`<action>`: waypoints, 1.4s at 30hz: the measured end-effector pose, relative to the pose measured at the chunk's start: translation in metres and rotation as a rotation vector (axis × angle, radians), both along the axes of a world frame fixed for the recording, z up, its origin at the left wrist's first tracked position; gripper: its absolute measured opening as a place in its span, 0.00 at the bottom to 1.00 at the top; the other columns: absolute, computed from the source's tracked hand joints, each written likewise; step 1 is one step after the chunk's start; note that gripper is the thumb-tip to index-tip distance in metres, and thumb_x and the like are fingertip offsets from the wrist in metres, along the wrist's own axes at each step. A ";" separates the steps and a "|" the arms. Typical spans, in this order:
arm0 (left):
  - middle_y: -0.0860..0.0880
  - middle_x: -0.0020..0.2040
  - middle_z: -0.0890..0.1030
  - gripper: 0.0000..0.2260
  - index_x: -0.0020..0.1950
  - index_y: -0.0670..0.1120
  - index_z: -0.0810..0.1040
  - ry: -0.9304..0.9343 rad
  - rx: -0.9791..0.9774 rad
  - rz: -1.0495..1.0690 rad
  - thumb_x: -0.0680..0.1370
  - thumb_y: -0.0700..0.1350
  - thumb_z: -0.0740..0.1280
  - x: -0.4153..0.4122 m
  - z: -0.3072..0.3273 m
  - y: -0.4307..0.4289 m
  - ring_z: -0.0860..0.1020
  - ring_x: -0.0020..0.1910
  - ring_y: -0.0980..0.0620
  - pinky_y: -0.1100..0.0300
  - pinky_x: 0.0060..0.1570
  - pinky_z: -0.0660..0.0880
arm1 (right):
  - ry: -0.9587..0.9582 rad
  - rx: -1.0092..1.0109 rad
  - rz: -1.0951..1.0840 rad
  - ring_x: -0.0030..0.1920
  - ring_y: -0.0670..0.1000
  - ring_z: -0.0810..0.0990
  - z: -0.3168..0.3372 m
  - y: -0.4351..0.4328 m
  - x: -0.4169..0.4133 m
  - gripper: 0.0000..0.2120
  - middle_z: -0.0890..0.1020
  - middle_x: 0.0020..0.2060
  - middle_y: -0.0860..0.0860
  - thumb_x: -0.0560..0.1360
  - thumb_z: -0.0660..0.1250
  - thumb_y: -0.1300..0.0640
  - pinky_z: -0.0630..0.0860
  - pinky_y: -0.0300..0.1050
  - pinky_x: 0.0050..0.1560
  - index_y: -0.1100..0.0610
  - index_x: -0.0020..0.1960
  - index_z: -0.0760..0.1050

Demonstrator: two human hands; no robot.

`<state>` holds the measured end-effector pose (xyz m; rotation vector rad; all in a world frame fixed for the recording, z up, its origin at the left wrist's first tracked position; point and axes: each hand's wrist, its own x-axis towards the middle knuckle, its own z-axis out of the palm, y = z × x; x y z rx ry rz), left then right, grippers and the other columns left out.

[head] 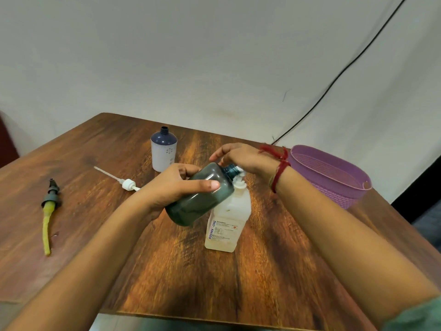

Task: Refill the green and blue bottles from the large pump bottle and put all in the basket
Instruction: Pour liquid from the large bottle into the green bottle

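Green bottle (200, 194) sat gripped and tilted in my left hand (181, 185) so its neck met the pump bottle (226, 225). Right hand (241, 158), fingers relaxed, pressed on top.

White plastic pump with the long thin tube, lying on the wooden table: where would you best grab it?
Take the white plastic pump by its round collar, the thickest part, pinching from straight above. It lies flat on the wooden table, so no side approach gets under it, and its thin tube, pointing far-left, would likely flex or slip.
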<state>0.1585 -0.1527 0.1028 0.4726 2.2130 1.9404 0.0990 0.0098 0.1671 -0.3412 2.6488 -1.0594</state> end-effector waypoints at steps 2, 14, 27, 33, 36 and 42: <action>0.45 0.45 0.85 0.28 0.45 0.49 0.83 0.011 -0.013 0.009 0.53 0.64 0.76 -0.001 0.000 -0.001 0.83 0.42 0.49 0.57 0.44 0.79 | -0.005 -0.013 -0.004 0.41 0.44 0.74 -0.003 0.000 0.000 0.15 0.77 0.50 0.50 0.79 0.54 0.67 0.71 0.33 0.34 0.60 0.56 0.77; 0.47 0.44 0.85 0.24 0.43 0.51 0.84 0.003 -0.005 -0.006 0.53 0.63 0.76 0.002 -0.006 0.000 0.83 0.42 0.51 0.62 0.41 0.79 | -0.008 -0.093 -0.036 0.42 0.48 0.76 -0.012 0.002 0.000 0.15 0.78 0.44 0.49 0.80 0.52 0.66 0.74 0.35 0.35 0.59 0.53 0.78; 0.46 0.44 0.84 0.27 0.42 0.51 0.84 -0.005 0.015 -0.016 0.51 0.67 0.77 0.002 -0.005 0.000 0.82 0.42 0.49 0.61 0.42 0.78 | 0.030 0.009 -0.003 0.49 0.51 0.75 -0.009 0.001 -0.002 0.16 0.78 0.51 0.50 0.80 0.52 0.65 0.75 0.42 0.45 0.60 0.52 0.79; 0.48 0.44 0.84 0.29 0.42 0.53 0.84 0.031 -0.007 -0.006 0.50 0.70 0.75 0.000 -0.005 0.000 0.83 0.42 0.50 0.61 0.42 0.78 | 0.028 -0.033 -0.021 0.47 0.51 0.75 -0.011 0.003 -0.006 0.16 0.78 0.49 0.52 0.80 0.52 0.65 0.75 0.47 0.49 0.60 0.49 0.79; 0.48 0.43 0.84 0.29 0.42 0.53 0.84 0.020 0.004 0.007 0.50 0.70 0.76 0.002 -0.008 0.000 0.83 0.42 0.51 0.62 0.40 0.78 | 0.025 -0.012 -0.020 0.44 0.51 0.75 -0.015 0.003 -0.005 0.16 0.77 0.50 0.53 0.80 0.52 0.64 0.76 0.46 0.45 0.58 0.45 0.78; 0.47 0.44 0.85 0.24 0.44 0.50 0.84 0.028 -0.008 -0.003 0.55 0.63 0.76 0.001 -0.004 -0.001 0.83 0.42 0.50 0.63 0.41 0.79 | 0.015 0.036 -0.021 0.45 0.52 0.75 -0.008 0.003 -0.005 0.17 0.76 0.50 0.52 0.80 0.51 0.63 0.76 0.48 0.48 0.55 0.41 0.76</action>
